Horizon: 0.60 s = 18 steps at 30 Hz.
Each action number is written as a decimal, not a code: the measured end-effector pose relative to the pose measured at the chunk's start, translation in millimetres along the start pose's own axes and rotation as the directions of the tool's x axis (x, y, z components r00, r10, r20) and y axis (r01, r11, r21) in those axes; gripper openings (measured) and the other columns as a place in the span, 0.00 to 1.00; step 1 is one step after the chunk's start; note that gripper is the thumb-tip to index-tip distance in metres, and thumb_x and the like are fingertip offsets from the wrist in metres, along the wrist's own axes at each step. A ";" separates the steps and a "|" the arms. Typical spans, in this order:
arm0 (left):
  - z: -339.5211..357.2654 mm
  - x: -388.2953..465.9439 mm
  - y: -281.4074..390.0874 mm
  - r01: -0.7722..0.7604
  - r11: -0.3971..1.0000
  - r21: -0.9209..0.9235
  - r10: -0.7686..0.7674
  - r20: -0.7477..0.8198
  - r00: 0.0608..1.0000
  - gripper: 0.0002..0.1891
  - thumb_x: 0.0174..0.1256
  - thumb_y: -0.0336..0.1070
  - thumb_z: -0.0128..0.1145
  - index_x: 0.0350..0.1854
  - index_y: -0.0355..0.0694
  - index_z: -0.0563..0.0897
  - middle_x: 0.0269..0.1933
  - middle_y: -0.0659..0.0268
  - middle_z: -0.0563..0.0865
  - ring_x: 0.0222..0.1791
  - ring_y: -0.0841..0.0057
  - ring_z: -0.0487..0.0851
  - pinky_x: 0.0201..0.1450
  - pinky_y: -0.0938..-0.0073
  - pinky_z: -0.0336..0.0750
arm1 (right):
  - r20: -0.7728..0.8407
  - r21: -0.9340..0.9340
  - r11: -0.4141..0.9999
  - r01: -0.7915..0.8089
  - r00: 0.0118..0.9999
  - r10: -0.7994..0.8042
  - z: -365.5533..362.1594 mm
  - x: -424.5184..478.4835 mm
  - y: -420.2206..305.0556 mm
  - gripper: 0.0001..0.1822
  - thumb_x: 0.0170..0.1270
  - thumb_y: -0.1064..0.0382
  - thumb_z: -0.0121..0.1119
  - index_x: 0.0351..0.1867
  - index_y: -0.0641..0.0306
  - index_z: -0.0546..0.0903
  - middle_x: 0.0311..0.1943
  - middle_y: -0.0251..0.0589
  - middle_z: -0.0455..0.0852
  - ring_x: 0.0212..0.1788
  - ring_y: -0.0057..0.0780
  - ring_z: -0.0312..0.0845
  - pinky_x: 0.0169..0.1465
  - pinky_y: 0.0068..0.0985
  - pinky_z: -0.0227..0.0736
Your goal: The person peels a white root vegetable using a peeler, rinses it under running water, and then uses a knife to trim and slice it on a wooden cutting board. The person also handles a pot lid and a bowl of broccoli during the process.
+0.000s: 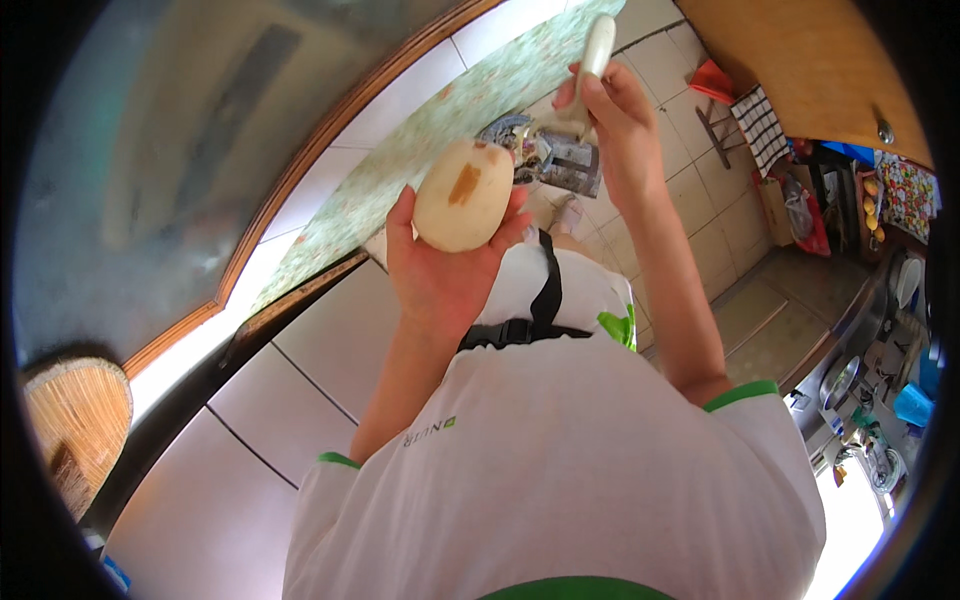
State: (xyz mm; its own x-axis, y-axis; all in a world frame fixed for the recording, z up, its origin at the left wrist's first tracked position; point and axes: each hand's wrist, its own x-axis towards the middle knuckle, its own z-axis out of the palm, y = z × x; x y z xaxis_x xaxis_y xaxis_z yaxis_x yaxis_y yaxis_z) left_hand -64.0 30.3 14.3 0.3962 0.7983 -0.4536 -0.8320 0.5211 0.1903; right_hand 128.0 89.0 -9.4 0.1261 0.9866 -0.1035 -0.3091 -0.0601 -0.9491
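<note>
My left hand (450,281) cups a large, mostly peeled tuber (442,214), which looks like a potato. A brown strip of skin shows on its upper face, with a smaller brown patch at the top edge. My right hand (626,139) grips the white handle (599,45) of a hand tool that looks like a peeler, rounded end up. The tool's lower end is blurred, so its blade cannot be made out. It is apart from the tuber, up and to the right. Beyond and below both hands, a dustpan (574,180) with scraps rests on the tiled floor.
Pale floor tiles (686,150) run to a stool with a checked cloth (759,127). A round wooden block (82,427) stands at the far left. White cabinet fronts (277,405) line the left side. Crowded shelves and a wooden cabinet door (817,67) are on the right.
</note>
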 end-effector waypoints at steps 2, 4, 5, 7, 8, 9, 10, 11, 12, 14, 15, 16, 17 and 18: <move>-9.3 4.6 1.5 0.011 1.000 0.008 -0.012 0.019 1.000 0.34 0.69 0.57 0.40 0.69 0.36 0.65 0.69 0.48 0.68 0.51 0.55 0.78 0.58 0.58 0.73 | -0.045 0.042 0.999 -0.034 0.998 0.036 -7.4 0.9 2.5 0.12 0.75 0.58 0.48 0.50 0.64 0.75 0.34 0.35 0.83 0.41 0.21 0.74 0.49 0.24 0.68; -4.8 5.6 4.3 0.050 0.999 0.006 -0.050 -0.017 0.999 0.35 0.66 0.56 0.42 0.68 0.36 0.66 0.70 0.49 0.68 0.45 0.58 0.78 0.52 0.59 0.76 | -0.025 0.163 0.985 -0.053 0.998 0.058 -0.4 -2.8 -7.6 0.13 0.75 0.58 0.47 0.51 0.64 0.74 0.34 0.35 0.82 0.40 0.21 0.74 0.47 0.24 0.69; -4.4 2.8 5.8 0.071 0.997 -0.008 -0.071 -0.011 0.997 0.34 0.65 0.56 0.43 0.68 0.37 0.66 0.70 0.49 0.67 0.45 0.57 0.79 0.52 0.59 0.76 | -0.016 0.223 0.973 -0.061 0.998 0.066 3.3 -5.6 -13.1 0.13 0.75 0.58 0.47 0.51 0.64 0.74 0.34 0.35 0.82 0.39 0.21 0.74 0.46 0.24 0.70; 0.1 0.6 4.9 0.112 0.993 -0.038 -0.111 0.028 0.993 0.35 0.62 0.54 0.45 0.68 0.39 0.67 0.71 0.51 0.67 0.46 0.55 0.79 0.52 0.58 0.78 | -0.005 0.274 0.959 -0.064 0.998 0.068 7.9 -10.8 -24.0 0.13 0.76 0.58 0.45 0.52 0.64 0.73 0.34 0.36 0.81 0.38 0.22 0.74 0.42 0.24 0.71; 3.0 -1.1 6.7 0.130 0.991 -0.027 -0.129 0.037 0.991 0.35 0.61 0.53 0.47 0.69 0.40 0.67 0.71 0.52 0.66 0.49 0.53 0.80 0.52 0.57 0.79 | -0.001 0.305 0.951 -0.048 0.999 0.050 10.0 -11.7 -28.2 0.13 0.76 0.58 0.45 0.52 0.64 0.73 0.34 0.36 0.81 0.38 0.22 0.74 0.42 0.24 0.71; 5.6 -2.3 6.8 0.125 0.992 0.027 -0.126 0.034 0.991 0.35 0.61 0.53 0.48 0.69 0.39 0.66 0.71 0.52 0.66 0.50 0.53 0.80 0.52 0.56 0.79 | 0.005 0.337 0.941 -0.038 0.999 0.038 12.9 -14.2 -31.4 0.13 0.76 0.58 0.45 0.52 0.64 0.73 0.34 0.36 0.81 0.38 0.23 0.75 0.41 0.24 0.71; 8.4 -2.9 6.8 0.120 0.990 0.080 -0.123 0.031 0.992 0.35 0.61 0.53 0.48 0.69 0.39 0.66 0.70 0.52 0.67 0.51 0.53 0.80 0.53 0.55 0.78 | 0.024 0.366 0.930 -0.007 1.000 -0.002 15.7 -17.0 -36.6 0.13 0.77 0.57 0.45 0.52 0.64 0.73 0.34 0.36 0.81 0.37 0.22 0.75 0.42 0.23 0.71; 10.9 -3.5 6.5 0.115 0.984 0.134 -0.120 0.029 0.992 0.36 0.61 0.54 0.49 0.69 0.39 0.66 0.70 0.53 0.68 0.52 0.53 0.80 0.54 0.55 0.78 | 0.041 0.396 0.918 0.023 0.998 -0.043 18.7 -20.1 -42.6 0.14 0.77 0.57 0.45 0.52 0.64 0.73 0.33 0.36 0.81 0.37 0.22 0.75 0.42 0.22 0.71; 14.2 -3.7 5.8 0.107 0.979 0.173 -0.112 0.016 0.994 0.36 0.61 0.54 0.49 0.69 0.38 0.65 0.69 0.53 0.69 0.52 0.54 0.80 0.54 0.55 0.78 | 0.056 0.424 0.904 0.053 0.995 -0.085 21.7 -23.5 -47.5 0.14 0.77 0.56 0.46 0.52 0.64 0.73 0.33 0.37 0.81 0.37 0.22 0.75 0.42 0.22 0.71; 19.5 -3.7 3.0 0.093 0.964 0.250 -0.094 -0.008 0.996 0.37 0.61 0.56 0.49 0.69 0.37 0.65 0.67 0.55 0.71 0.54 0.56 0.80 0.54 0.55 0.78 | 0.132 0.391 0.913 0.118 0.974 -0.182 30.8 -31.6 -51.6 0.13 0.77 0.58 0.46 0.52 0.65 0.72 0.33 0.37 0.80 0.36 0.21 0.74 0.41 0.21 0.70; 20.3 -4.2 1.0 0.073 0.957 0.281 -0.062 -0.047 0.997 0.37 0.61 0.57 0.49 0.69 0.38 0.66 0.66 0.56 0.73 0.54 0.57 0.80 0.53 0.56 0.78 | 0.176 0.376 0.915 0.148 0.958 -0.227 39.0 -37.2 -54.0 0.12 0.77 0.58 0.46 0.51 0.65 0.72 0.32 0.37 0.80 0.35 0.20 0.74 0.41 0.21 0.70; 19.3 -3.5 -2.1 0.060 0.948 0.313 -0.035 -0.084 0.996 0.37 0.61 0.58 0.50 0.68 0.38 0.66 0.65 0.57 0.74 0.54 0.58 0.80 0.53 0.57 0.78 | 0.101 0.275 0.951 0.141 0.980 -0.174 54.4 -47.5 -57.7 0.13 0.77 0.58 0.44 0.51 0.66 0.70 0.27 0.36 0.76 0.33 0.23 0.71 0.41 0.23 0.69; 18.6 -2.7 -4.0 0.047 0.938 0.344 -0.006 -0.120 0.993 0.37 0.61 0.59 0.50 0.68 0.39 0.66 0.63 0.58 0.75 0.54 0.59 0.80 0.52 0.57 0.78 | 0.138 0.227 0.952 0.205 0.961 -0.240 59.0 -49.2 -52.0 0.13 0.77 0.58 0.46 0.52 0.66 0.70 0.28 0.36 0.76 0.33 0.22 0.71 0.41 0.23 0.69; 21.5 -3.8 -4.3 0.048 0.924 0.378 -0.017 -0.085 0.996 0.36 0.61 0.59 0.49 0.67 0.39 0.68 0.61 0.60 0.77 0.53 0.62 0.81 0.51 0.59 0.78 | 0.121 0.230 0.956 0.181 0.970 -0.213 59.9 -48.7 -50.1 0.14 0.77 0.57 0.47 0.52 0.66 0.70 0.28 0.36 0.76 0.33 0.22 0.72 0.41 0.23 0.69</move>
State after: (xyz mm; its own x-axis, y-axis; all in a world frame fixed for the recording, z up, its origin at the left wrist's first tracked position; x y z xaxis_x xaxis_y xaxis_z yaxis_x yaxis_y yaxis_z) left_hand -53.6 31.5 33.8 0.3762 0.7608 -0.5288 -0.6032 0.6344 0.4835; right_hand 80.9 53.0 61.0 0.0735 0.9878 0.1375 -0.4892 0.1559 -0.8581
